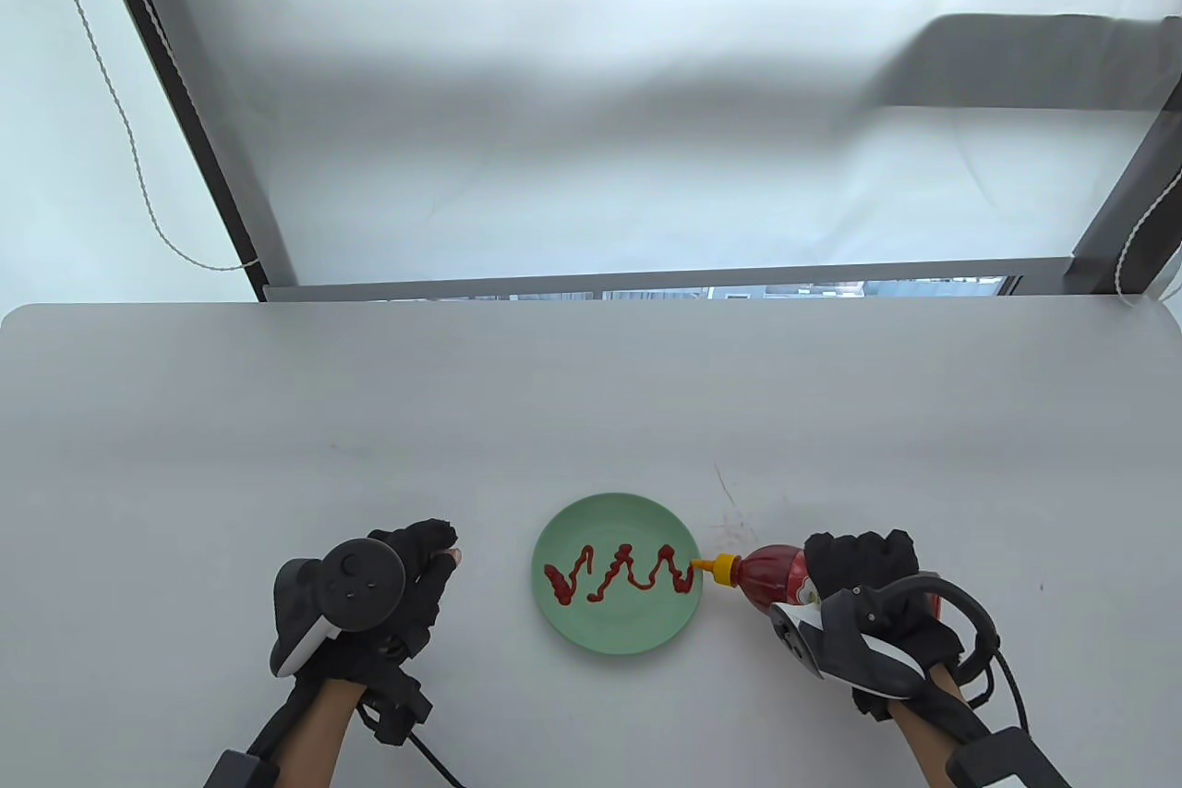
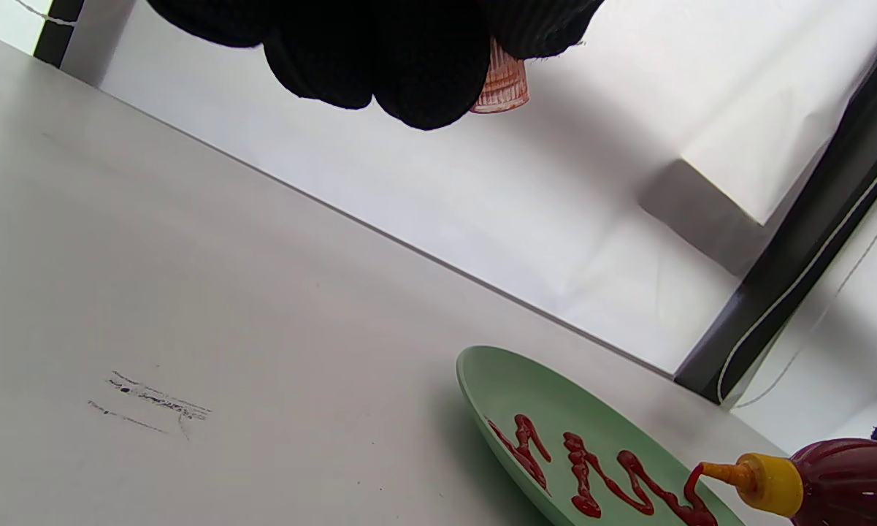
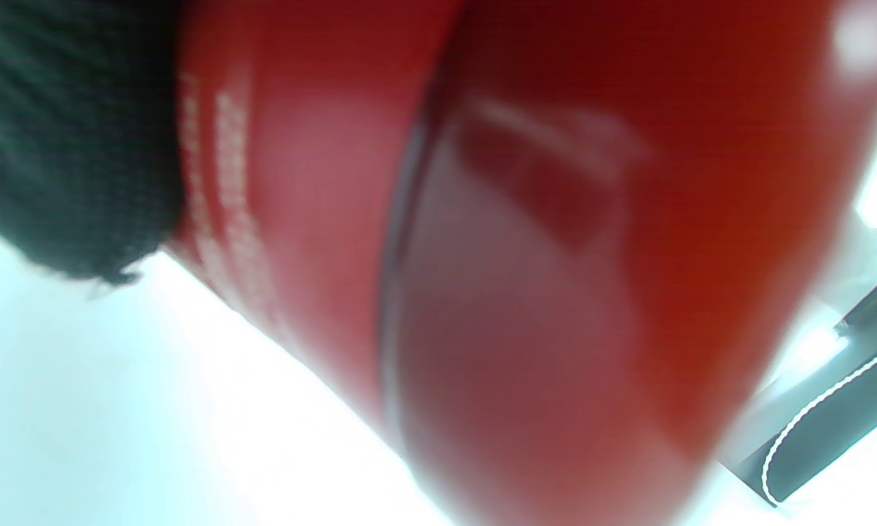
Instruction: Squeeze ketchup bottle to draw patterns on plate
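The right hand (image 1: 863, 575) grasps the red plastic ketchup bottle (image 1: 771, 577), its yellow nozzle (image 1: 718, 564) at the round green plate's (image 1: 628, 631) three o'clock rim, ending a red zigzag (image 1: 619, 574). The left hand (image 1: 406, 585) pinches a small ribbed translucent cap (image 2: 500, 84). Drawing seems nearly finished; next likely calls for easing the squeeze and lifting away.

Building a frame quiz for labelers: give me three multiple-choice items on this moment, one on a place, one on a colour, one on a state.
1. Where is the ketchup bottle's nozzle?
A. At the plate's right edge
B. Left of the plate
C. Beyond the plate's far rim

2. What colour is the plate?
A. White
B. Light green
C. Blue

3. What is the left hand doing?
A. Steadying the plate
B. Gripping the bottle
C. Curled, apart from the plate

Key: 1 A, the ketchup bottle points its nozzle at the zigzag's right end. 2 B, the plate is light green. 3 C, the left hand touches neither; the right hand grips the bottle.
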A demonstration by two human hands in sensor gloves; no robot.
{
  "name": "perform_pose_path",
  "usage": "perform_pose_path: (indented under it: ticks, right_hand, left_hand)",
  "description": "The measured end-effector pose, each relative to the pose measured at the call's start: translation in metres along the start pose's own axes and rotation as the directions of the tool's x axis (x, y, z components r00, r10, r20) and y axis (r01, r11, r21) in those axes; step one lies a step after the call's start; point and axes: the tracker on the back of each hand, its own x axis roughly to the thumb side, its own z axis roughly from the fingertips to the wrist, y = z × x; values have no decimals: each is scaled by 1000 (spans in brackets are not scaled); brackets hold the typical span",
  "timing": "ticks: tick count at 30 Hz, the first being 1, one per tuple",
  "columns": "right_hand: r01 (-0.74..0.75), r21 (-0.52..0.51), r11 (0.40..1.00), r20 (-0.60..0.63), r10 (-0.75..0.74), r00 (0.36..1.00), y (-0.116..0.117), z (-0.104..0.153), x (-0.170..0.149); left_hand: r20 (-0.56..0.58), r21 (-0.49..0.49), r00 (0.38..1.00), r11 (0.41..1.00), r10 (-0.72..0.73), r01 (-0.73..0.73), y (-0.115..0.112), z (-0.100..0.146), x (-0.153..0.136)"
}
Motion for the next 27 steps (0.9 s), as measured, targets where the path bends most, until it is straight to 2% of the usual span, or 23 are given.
perform_pose_path:
  ticks: [5, 15, 22, 27]
  right_hand:
    - [-4, -5, 1000, 3, 4, 1000, 2, 0, -3]
    - [149, -75, 986, -92, -156, 984, 16, 11, -22]
    - [315, -157, 936, -120, -335, 935, 19, 22, -38]
    - [467, -193, 863, -119, -493, 862, 21, 29, -49]
  left_hand:
    - [-12, 8, 1000, 1000, 12, -12, 2, 0, -3]
    - [-23, 11, 1000, 1000, 11, -11, 3, 0, -5]
    - [-39, -7, 999, 1000, -24, 24, -4, -1, -4]
    - [-53, -1, 998, 1000, -18, 18, -7, -3, 3]
